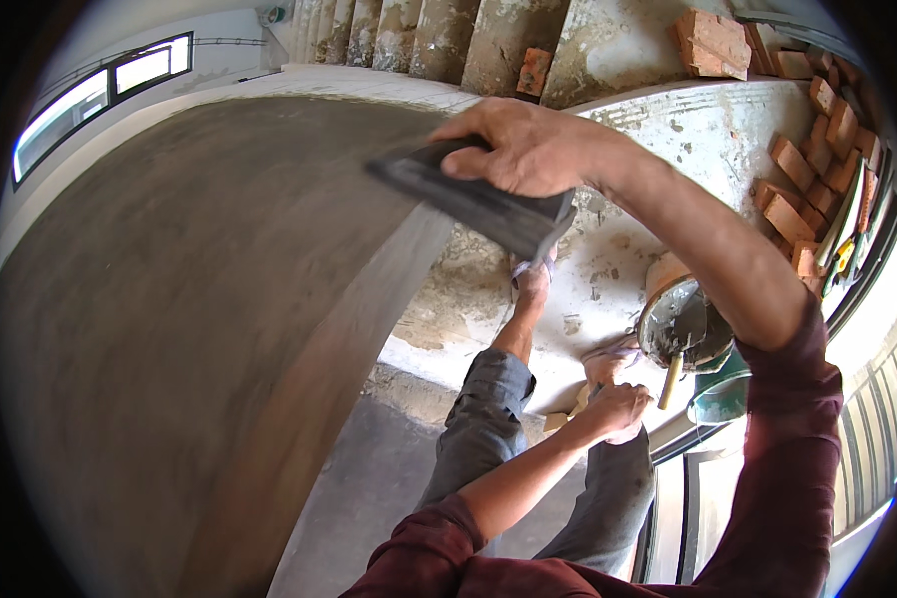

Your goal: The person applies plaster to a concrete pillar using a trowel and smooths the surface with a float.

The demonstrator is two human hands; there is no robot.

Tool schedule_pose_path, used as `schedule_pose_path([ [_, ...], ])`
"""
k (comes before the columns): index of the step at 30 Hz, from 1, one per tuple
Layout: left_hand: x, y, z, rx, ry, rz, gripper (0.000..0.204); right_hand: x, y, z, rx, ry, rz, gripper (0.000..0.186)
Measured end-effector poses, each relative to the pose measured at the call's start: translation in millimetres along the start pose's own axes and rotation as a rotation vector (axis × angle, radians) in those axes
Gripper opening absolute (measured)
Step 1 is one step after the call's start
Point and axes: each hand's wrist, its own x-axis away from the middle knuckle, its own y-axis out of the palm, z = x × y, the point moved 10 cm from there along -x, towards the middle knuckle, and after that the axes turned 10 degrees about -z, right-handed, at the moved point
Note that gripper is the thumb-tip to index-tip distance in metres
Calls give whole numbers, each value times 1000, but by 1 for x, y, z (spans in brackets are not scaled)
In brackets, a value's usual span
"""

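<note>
My right hand (518, 149) is wrapped round the top of a black plastering float (483, 211). The float is slightly smeared by motion. It overlaps the upper right part of a broad grey plastered surface (169, 279) in view; whether it touches cannot be told. A paler strip (369, 309) runs along that surface's right side. My left hand (620, 411) is closed in front of my right knee, and what its fingers hold, if anything, is hidden. Close to it, a pointing trowel (672, 381) leans handle-out in a mortar bucket (650, 339).
Worn concrete steps (439, 40) rise at the far side, with one brick (534, 72) on them. Loose red bricks (792, 214) pile up at right. Beside the mortar bucket is a green bucket (720, 401). My feet stand on a stained pale landing (448, 309).
</note>
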Motion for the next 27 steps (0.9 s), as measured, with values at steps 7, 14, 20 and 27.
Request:
schedule_pose_path([
  [7,0,4,-1,-71,12,65,39,-29,-52,36,-135,122,14,56],
  [14,6,12,4,-59,-11,51,41,-37,2,-29,-16,-167,-132,51],
  [20,-4,49,-2,-71,-2,62,39,59,-73,1,-411,-256,414,55],
  [27,-27,130,-56,42,68,30,45,45,131,176,-762,346,791,73],
])
